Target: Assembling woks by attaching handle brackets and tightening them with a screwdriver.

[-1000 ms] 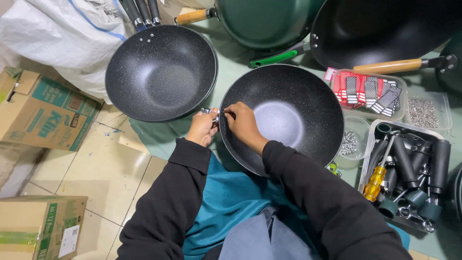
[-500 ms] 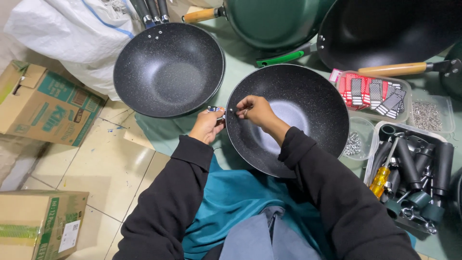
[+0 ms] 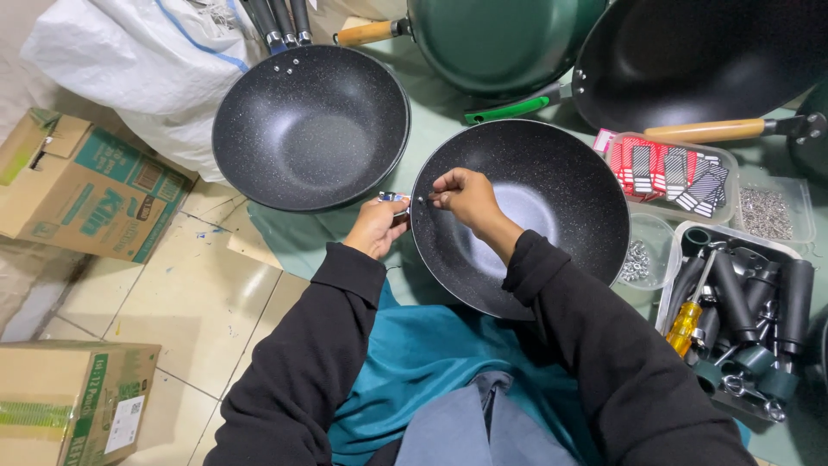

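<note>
Centrally placed: black speckled wok (image 3: 552, 216), rim gripped between both hands. Left hand (image 3: 375, 226) outside the rim, fingers closed on a small metal bracket (image 3: 393, 198). Right hand (image 3: 464, 195) inside the bowl, fingertips pinched on a tiny fastener at the wall. Beyond the left hand: second speckled wok (image 3: 310, 129), handle-less. Right of the right hand: tray of black handles (image 3: 742, 319) with yellow screwdriver (image 3: 686, 319), tub of screws (image 3: 638, 255).

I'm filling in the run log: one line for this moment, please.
left hand: holds small metal fitting outside wok rim | right hand: inside rim, fingertips pinched | second wok beside
</note>
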